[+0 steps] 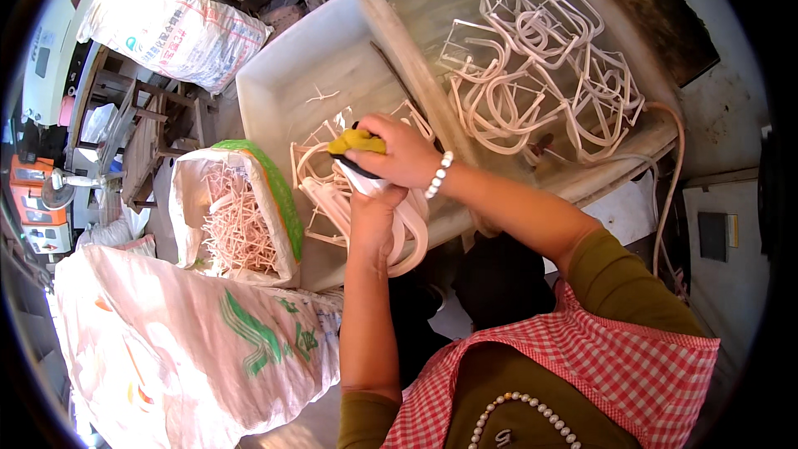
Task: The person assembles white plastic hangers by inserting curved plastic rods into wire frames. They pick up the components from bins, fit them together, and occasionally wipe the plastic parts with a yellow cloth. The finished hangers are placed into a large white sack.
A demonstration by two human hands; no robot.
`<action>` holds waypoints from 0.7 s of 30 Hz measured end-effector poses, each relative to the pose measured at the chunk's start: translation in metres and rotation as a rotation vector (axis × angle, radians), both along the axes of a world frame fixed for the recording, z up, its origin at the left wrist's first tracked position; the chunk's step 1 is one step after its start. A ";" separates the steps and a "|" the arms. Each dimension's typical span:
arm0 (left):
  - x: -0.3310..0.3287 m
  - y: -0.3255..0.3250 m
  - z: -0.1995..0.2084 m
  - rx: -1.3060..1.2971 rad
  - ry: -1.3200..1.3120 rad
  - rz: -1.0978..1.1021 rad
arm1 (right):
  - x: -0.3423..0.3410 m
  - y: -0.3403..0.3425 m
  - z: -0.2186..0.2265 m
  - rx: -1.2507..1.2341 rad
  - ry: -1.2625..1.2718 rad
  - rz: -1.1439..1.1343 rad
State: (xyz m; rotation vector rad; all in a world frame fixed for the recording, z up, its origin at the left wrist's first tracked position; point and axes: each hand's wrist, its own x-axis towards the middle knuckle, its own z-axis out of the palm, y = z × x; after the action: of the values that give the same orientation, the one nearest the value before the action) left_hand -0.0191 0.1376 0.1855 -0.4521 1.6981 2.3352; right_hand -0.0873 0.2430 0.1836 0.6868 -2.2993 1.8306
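Observation:
My right hand, with a white bead bracelet at its wrist, is closed around a yellow and black object; its kind is hard to make out. Just below, my left hand is closed on pale pink curved plastic pieces, its fingers partly hidden behind the right hand. The two hands come together over the near part of a white tub. More pale pink looped pieces with thin stems lie beside and under my hands, some leaning over the tub's near side.
To the right, a second tub holds water and a tangle of pink plastic loops. An open sack of short pink sticks stands at left. Full white sacks sit behind and in front of it. A hose hangs at right.

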 end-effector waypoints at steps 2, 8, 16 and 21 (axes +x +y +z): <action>0.001 -0.004 0.001 -0.053 -0.005 -0.032 | 0.000 0.006 -0.018 -0.096 0.017 0.034; 0.010 -0.009 0.005 0.032 -0.063 0.032 | 0.009 0.036 -0.049 -0.131 -0.402 -0.108; 0.013 -0.011 0.018 0.101 -0.066 -0.011 | 0.026 0.042 -0.015 -0.542 -0.316 0.052; 0.017 -0.007 0.017 0.208 -0.079 -0.016 | 0.006 0.011 -0.014 -0.285 -0.189 -0.018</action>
State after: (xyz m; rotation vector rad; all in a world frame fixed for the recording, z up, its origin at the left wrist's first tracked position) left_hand -0.0018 0.1310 0.2030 -0.4828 1.4008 2.4145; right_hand -0.0810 0.2540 0.1692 0.4671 -2.0732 2.2406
